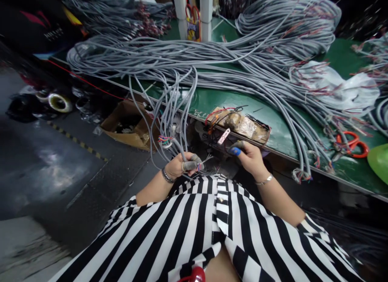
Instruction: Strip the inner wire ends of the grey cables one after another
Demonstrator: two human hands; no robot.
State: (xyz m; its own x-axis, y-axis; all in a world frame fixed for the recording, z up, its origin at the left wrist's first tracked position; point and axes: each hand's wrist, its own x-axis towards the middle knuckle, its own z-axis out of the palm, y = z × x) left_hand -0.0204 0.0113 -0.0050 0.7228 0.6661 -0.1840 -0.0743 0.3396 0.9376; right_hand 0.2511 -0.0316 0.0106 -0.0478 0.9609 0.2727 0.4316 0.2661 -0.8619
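My left hand, with grey coverings on the fingertips, is closed around the end of a grey cable; thin coloured wires stick out between its fingers. More grey cables hang over the table edge beside it, one bunch ending in coloured wires. To the right, my right hand has its thumb, wrapped in blue, pressed to the forefinger. What it pinches, if anything, is too small to make out. Just beyond it lies a taped brown bundle with a white tag.
Long grey cables cover much of the green table. Orange-handled scissors and a green object lie at the right. An open cardboard box stands below the table edge. White posts rise at the back.
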